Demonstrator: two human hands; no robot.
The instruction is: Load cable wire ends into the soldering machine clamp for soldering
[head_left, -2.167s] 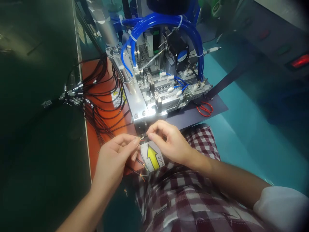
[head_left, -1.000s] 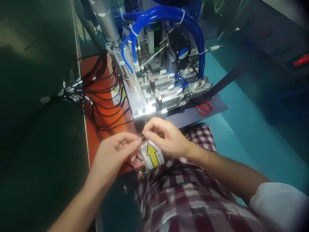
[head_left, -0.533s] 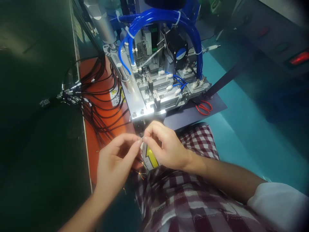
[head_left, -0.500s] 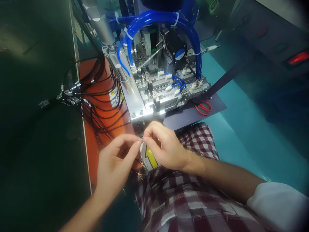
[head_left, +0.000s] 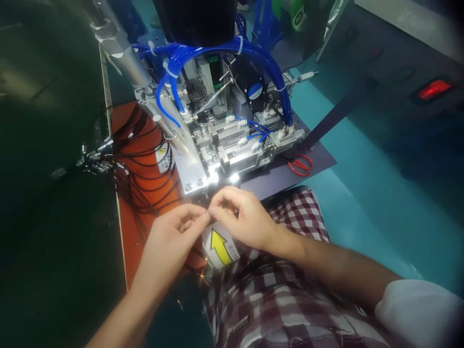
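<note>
My left hand [head_left: 177, 232] is closed in a pinch, thumb against forefinger, just in front of the machine's metal base. Its fingertips meet those of my right hand [head_left: 241, 212], which pinches at the same spot. Thin wires [head_left: 208, 211] sit between the fingertips, mostly covered by them. Beneath my hands is a white label with a yellow arrow [head_left: 220, 246]. Loose black cables [head_left: 145, 179] fan across the orange board on the left. Other cable ends with bare coloured wires [head_left: 206, 278] stick out below my left hand.
The machine [head_left: 232, 140] with metal cylinders and blue air hoses [head_left: 217, 48] stands straight ahead. Red-handled scissors [head_left: 300, 165] lie on its dark base plate at the right. Cable connectors [head_left: 96, 159] are bunched at the orange board's [head_left: 126, 251] left edge. A red lit switch [head_left: 433, 90] glows at far right.
The view has shifted, so the machine appears lower and further left. Both hands still pinch together at the fingertips, and more of the yellow arrow label shows.
</note>
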